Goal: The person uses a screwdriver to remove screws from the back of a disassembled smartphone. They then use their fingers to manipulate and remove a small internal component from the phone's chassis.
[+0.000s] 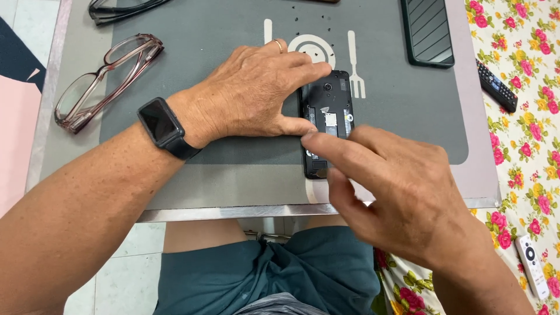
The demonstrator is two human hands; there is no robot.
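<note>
A black phone with its back cover off (330, 111) lies face down on a grey mat (233, 157), its inner parts showing. My left hand (256, 96) rests flat on the mat and presses against the phone's left edge with thumb and fingers; a ring is on one finger and a dark watch (163, 127) on the wrist. My right hand (396, 186) hovers over the phone's lower half, its index fingertip touching the phone's lower left part. The bottom of the phone is hidden under this hand.
Pink-framed glasses (102, 81) lie at the left of the mat, dark glasses (119, 9) at the top left. A dark green phone (427, 30) lies top right. A black remote (496, 84) and a white remote (532, 265) rest on the flowered cloth (525, 134) at right. Small dark specks (309, 23) dot the mat's top.
</note>
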